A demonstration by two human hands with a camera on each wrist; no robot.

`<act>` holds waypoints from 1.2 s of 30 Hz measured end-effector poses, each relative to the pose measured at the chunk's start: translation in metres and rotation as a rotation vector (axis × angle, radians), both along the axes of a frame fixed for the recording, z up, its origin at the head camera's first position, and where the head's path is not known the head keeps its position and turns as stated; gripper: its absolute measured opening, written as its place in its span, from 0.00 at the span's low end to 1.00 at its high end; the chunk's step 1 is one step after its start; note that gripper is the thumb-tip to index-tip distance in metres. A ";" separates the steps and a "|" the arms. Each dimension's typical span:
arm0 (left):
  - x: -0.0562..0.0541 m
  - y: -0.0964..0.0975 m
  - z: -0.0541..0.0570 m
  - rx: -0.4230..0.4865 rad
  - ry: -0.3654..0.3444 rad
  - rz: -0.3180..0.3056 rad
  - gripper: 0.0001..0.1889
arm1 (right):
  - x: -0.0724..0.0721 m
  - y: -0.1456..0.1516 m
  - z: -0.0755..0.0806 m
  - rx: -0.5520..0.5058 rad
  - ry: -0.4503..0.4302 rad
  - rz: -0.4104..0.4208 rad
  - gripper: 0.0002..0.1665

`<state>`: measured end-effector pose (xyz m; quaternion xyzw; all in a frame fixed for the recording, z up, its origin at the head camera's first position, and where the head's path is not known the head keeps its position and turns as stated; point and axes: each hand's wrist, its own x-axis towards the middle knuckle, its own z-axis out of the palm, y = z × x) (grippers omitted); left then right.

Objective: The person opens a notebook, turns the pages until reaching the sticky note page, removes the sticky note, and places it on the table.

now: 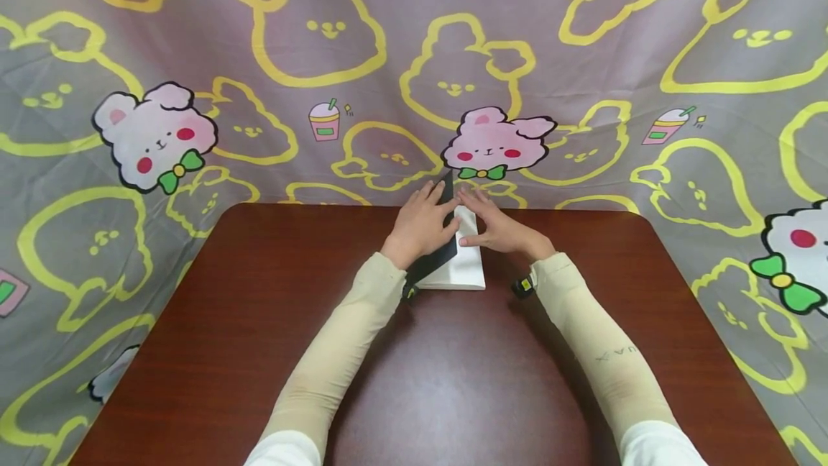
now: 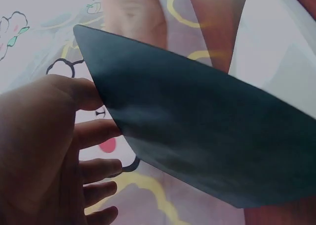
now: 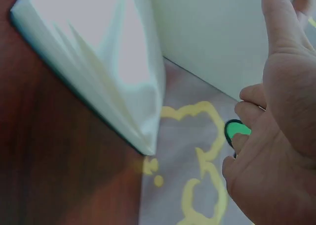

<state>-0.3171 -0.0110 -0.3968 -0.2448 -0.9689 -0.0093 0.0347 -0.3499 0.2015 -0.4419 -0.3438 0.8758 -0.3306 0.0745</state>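
A notebook with a dark cover [image 2: 197,121] and white pages [image 1: 467,265] lies near the table's far edge, its cover raised at a slant. My left hand [image 1: 422,223] is at the cover's free edge, where the thumb and index fingertips touch it; the other fingers are stretched out apart from it in the left wrist view. My right hand [image 1: 501,229] hovers over the pages, fingers loosely extended and thumb spread, holding nothing. Past the white block of pages [image 3: 106,52], the right wrist view shows the cover's pale inner face [image 3: 207,32] beside those fingers.
The brown table [image 1: 259,322] reaches around the notebook on all sides. Behind it hangs a cloth [image 1: 388,6] printed with yellow outlines and rabbit faces. Small dark devices [image 1: 522,286] sit at the wrists, beside pale sleeves [image 1: 349,329].
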 end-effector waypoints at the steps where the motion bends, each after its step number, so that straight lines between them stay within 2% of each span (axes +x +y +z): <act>1: 0.001 -0.001 0.002 -0.012 0.000 0.005 0.28 | 0.001 -0.001 -0.003 0.012 -0.001 -0.002 0.63; 7: 0.004 -0.014 0.013 -0.034 -0.001 0.019 0.28 | 0.009 -0.007 -0.021 0.149 -0.047 -0.034 0.64; 13: 0.006 -0.039 0.021 0.036 0.004 0.018 0.27 | 0.013 -0.009 -0.035 0.259 -0.082 -0.076 0.66; 18: 0.007 -0.066 0.023 0.115 -0.011 0.027 0.26 | 0.015 -0.004 -0.042 0.295 -0.104 -0.089 0.68; 25: 0.009 -0.099 0.027 0.192 -0.086 0.039 0.28 | 0.015 0.005 -0.047 0.311 -0.140 -0.071 0.70; 30: 0.008 -0.120 0.025 0.189 -0.123 0.068 0.29 | 0.015 0.005 -0.047 0.312 -0.143 -0.083 0.72; 36: 0.012 -0.146 0.015 0.141 -0.150 0.120 0.31 | 0.015 0.005 -0.048 0.315 -0.168 -0.077 0.73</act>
